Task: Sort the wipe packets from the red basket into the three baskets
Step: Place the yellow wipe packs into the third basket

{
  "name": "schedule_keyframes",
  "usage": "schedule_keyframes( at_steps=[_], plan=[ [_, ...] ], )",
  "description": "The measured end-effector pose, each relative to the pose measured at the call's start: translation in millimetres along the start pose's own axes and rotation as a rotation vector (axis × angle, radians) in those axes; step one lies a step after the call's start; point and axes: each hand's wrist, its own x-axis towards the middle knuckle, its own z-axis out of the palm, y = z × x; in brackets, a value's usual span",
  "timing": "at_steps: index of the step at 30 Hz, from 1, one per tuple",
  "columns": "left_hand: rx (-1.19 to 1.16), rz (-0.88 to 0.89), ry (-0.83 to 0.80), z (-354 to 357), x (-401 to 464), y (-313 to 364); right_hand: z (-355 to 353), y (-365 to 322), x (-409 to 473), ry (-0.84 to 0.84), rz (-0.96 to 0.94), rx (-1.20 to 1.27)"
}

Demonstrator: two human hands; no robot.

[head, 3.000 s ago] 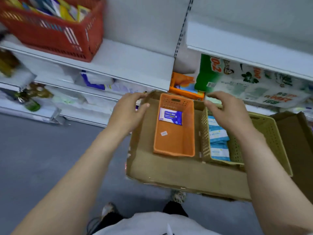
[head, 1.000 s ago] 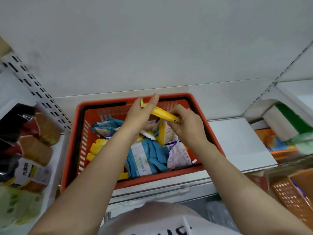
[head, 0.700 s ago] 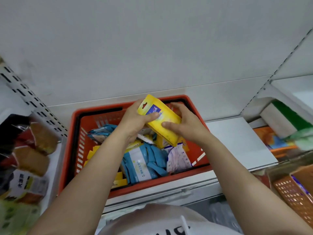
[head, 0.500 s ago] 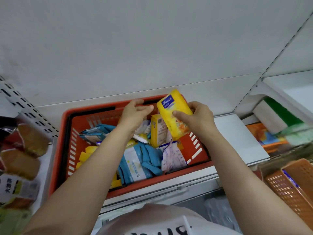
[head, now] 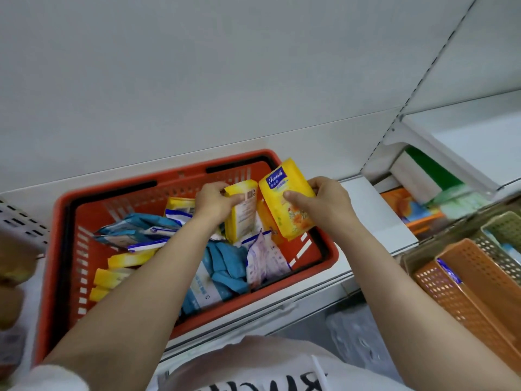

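The red basket (head: 64,249) sits on a white shelf, holding several yellow, blue and white wipe packets. My right hand (head: 324,204) grips a yellow wipe packet (head: 287,201) with a blue label, held over the basket's right side. My left hand (head: 215,203) grips a second yellow packet (head: 242,218) upright, its printed back facing me. An orange basket (head: 473,289) with a blue-and-white packet (head: 449,273) inside and an olive basket (head: 501,235) stand at lower right.
The white shelf (head: 372,221) extends to the right of the red basket. A white back panel rises behind it. Green and orange packaged goods (head: 423,198) lie on a lower shelf at right. Snack bags (head: 14,266) show blurred at the left edge.
My right hand has kept the yellow packet and drawn it rightward. My left hand has taken hold of a second yellow packet in the basket. The view has shifted, showing more of the baskets at right.
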Motion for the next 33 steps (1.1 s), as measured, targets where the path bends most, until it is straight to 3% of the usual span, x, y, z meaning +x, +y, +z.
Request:
schedule_keyframes(
  at_steps=[6,10,14,21,33],
  plan=[
    [-0.168,0.167,0.173,-44,-21,7,17,-18,3,0.019,0.021,0.027],
    [-0.318,0.225,0.128,-67,-40,6,37,-38,-3,-0.068,-0.009,0.14],
    [-0.209,0.395,0.132,-82,-61,-8,50,-51,-8,-0.165,0.071,0.451],
    [-0.046,0.584,0.087,-91,-94,-33,65,-62,-31,-0.269,0.041,0.581],
    [-0.192,0.674,0.023,-97,-131,-44,67,-62,-81,-0.294,0.073,0.773]
  ],
)
